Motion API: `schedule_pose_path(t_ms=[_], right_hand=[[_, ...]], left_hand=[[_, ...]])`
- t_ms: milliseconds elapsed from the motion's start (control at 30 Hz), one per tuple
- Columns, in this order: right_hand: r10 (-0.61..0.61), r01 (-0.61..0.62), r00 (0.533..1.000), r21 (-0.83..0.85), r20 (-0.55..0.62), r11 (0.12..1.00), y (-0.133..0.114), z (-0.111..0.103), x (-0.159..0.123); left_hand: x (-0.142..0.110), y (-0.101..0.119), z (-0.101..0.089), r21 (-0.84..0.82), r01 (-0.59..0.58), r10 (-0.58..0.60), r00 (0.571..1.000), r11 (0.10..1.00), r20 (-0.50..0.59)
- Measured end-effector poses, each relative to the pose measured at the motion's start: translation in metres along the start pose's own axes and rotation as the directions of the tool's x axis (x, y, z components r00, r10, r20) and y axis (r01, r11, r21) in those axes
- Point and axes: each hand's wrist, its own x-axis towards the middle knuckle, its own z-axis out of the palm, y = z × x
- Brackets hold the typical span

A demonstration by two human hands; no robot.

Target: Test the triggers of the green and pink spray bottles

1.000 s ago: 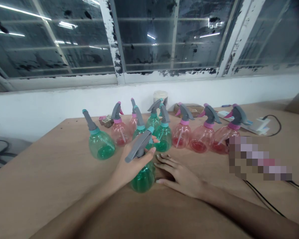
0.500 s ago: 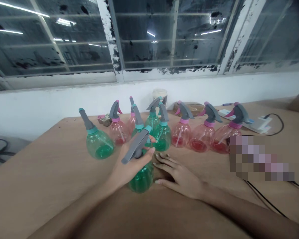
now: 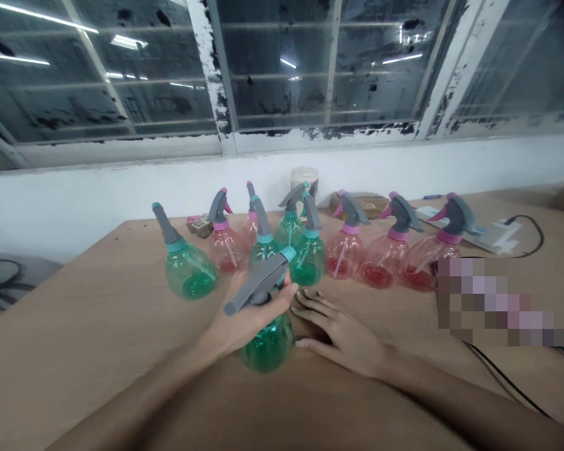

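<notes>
A green spray bottle [image 3: 266,343] with a grey trigger head stands on the wooden table [image 3: 98,338] right in front of me. My left hand [image 3: 244,316] is wrapped round its neck just under the trigger head. My right hand [image 3: 343,335] lies flat on the table with fingers stretched out, its fingertips beside the bottle's right side. Behind them stand several more spray bottles: a green one [image 3: 188,269] at the left, other green ones [image 3: 308,260] in the middle, and pink ones [image 3: 380,263] to the right.
A white power strip [image 3: 489,235] with a black cable [image 3: 507,379] lies at the right. A pale cup [image 3: 304,181] and a brown flat packet [image 3: 369,203] sit at the table's back edge, below a white wall and grimy windows. A blurred patch covers something at the right.
My left hand has turned the green bottle's trigger head a little, so its nozzle points lower and further left. The right hand has stayed flat in place.
</notes>
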Motion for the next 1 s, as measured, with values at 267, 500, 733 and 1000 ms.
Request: schedule_pose_path(t_ms=[267, 500, 733, 1000], right_hand=[[0.030, -0.028, 0.998, -0.041, 0.047, 0.999, -0.0023, -0.0025, -0.0001], [-0.001, 0.001, 1.000, -0.013, 0.014, 1.000, 0.0008, 0.0005, -0.0016], [0.013, -0.012, 1.000, -0.024, 0.013, 1.000, 0.0007, 0.0013, -0.0020], [0.014, -0.013, 0.999, -0.047, 0.033, 0.999, -0.0013, -0.0008, -0.0009]], left_hand=[[0.0019, -0.0025, 0.0012, -0.040, -0.011, 0.014, 0.998, 0.999, 0.056], [0.0022, -0.0041, 0.0032, -0.065, -0.048, 0.053, 0.996, 0.997, 0.071], [0.0008, -0.0033, 0.0033, -0.052, -0.072, 0.074, 0.996, 0.996, 0.054], [0.0013, -0.0029, 0.0043, -0.055, -0.050, 0.054, 0.997, 0.997, 0.059]])
